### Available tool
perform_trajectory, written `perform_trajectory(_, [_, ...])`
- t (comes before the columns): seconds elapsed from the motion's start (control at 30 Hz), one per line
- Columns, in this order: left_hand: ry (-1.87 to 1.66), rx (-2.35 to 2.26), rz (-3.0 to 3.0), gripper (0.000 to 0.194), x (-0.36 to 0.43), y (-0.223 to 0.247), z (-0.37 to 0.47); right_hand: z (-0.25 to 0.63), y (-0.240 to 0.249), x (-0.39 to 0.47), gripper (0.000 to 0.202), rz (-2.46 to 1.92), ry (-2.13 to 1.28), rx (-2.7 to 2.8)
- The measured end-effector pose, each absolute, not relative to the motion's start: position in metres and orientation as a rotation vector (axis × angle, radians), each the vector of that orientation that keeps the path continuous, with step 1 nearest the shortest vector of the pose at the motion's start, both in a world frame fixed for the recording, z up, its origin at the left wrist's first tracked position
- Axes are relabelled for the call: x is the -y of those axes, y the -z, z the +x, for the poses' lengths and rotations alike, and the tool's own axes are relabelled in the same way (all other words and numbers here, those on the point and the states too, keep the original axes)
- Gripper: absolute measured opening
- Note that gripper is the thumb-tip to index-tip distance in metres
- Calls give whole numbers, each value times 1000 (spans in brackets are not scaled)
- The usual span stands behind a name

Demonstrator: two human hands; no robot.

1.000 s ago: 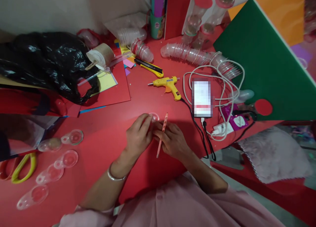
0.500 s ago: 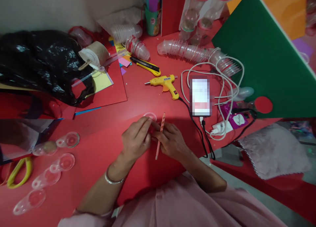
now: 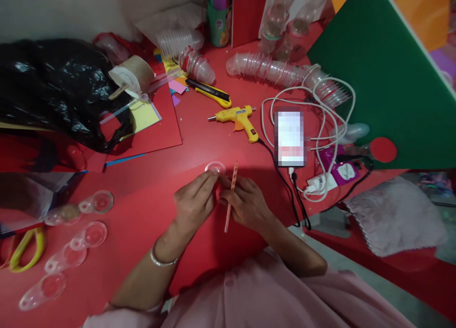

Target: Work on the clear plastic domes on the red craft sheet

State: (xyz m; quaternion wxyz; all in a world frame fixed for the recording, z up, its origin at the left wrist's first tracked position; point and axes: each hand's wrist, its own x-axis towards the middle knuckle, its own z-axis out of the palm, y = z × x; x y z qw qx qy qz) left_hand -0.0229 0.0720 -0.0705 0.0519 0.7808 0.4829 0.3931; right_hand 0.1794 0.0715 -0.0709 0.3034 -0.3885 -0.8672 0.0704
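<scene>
Near the middle of the red table [image 3: 142, 223], my left hand [image 3: 195, 197] has its fingers pressed together on a clear round plastic piece [image 3: 215, 166], whose rim shows beyond the fingertips. Close beside it, my right hand [image 3: 246, 202] holds a pink patterned pencil [image 3: 231, 199] upright between thumb and fingers. The right fingertips meet the left ones at the plastic piece, and its lower part is hidden by them. A yellow glue gun [image 3: 238, 120] lies beyond both hands, with a yellow and black cutter [image 3: 210, 92] behind it.
Clear plastic pieces [image 3: 66, 257] and yellow-handled scissors [image 3: 26, 249] lie at the left. A black bag [image 3: 60, 90] fills the back left. To the right are a phone [image 3: 289, 138], white cable loops [image 3: 313, 92] and a green board [image 3: 384, 90]. Stacked plastic cups [image 3: 270, 71] lie behind.
The view has shifted slightly. Both hands stay almost in place, and a little more of the clear piece's rim shows beyond my left fingertips.
</scene>
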Motion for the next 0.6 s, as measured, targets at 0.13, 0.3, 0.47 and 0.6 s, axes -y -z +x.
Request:
perform_trajectory(0.13, [-1101,-1529,2418,51,-70,66,-21,183,70,-70,4,-992,-227,2240])
perform_trajectory(0.3, [-849,-1666,2520,50,-64,64,-17,188,73,-68,19,-976,-274,2129])
perform_trajectory(0.47, [-872,-1651,2538,51,-62,71,-16,187,75,-66,24,-1108,-273,2149])
perform_trajectory(0.6, [-920,-1603,2483,52,-63,77,-17,185,77,-66,27,-1139,-283,2167])
